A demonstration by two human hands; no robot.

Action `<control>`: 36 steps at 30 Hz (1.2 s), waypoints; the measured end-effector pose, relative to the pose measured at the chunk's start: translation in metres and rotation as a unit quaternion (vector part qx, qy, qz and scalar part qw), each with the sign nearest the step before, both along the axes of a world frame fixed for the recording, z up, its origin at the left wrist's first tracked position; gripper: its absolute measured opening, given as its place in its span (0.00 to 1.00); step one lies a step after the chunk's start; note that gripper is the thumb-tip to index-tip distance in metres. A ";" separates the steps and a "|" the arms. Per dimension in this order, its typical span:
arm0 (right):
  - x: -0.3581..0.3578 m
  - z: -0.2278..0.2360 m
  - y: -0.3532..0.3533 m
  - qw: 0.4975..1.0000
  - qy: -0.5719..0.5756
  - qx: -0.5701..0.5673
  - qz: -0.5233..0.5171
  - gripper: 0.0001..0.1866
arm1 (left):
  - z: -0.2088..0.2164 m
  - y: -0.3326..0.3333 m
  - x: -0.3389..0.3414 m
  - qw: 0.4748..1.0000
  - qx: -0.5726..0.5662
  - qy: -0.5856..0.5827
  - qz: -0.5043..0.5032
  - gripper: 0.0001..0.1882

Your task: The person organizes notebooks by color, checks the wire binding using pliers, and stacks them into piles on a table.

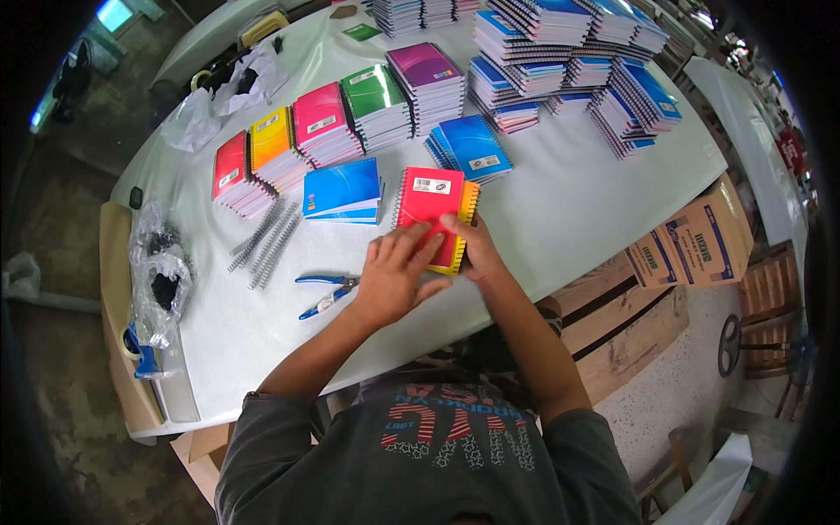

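Note:
My left hand (395, 273) rests with fingers apart on the lower left part of a red spiral notebook (428, 206). A yellow notebook (468, 206) shows beneath the red one, sticking out on its right. My right hand (477, 251) grips the pair at the lower right edge, thumb on the red cover and the other fingers mostly hidden. Left of my left hand lie blue-handled pliers (327, 292). Beyond them are several loose wire coils (267, 241). A few blue-covered books without a visible spiral (341, 188) lie just beyond my left hand.
Stacked notebooks in red (232, 166), yellow (273, 138), pink (320, 118), green (374, 94) and purple (427, 72) form a row. Blue notebooks (472, 147) lie to their right, before taller blue stacks (534, 74). Clear plastic bags (159, 280) and a cardboard box (696, 245) flank the table.

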State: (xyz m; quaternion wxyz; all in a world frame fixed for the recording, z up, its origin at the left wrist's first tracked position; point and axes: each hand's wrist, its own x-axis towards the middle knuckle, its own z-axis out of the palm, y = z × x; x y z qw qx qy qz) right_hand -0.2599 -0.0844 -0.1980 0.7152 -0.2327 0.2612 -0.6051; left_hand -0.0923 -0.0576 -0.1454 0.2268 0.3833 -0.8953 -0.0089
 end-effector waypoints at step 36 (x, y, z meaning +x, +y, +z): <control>-0.010 -0.009 -0.001 0.997 -0.061 0.020 0.035 0.32 | 0.026 -0.144 0.230 0.941 -0.066 -0.097 0.318 0.24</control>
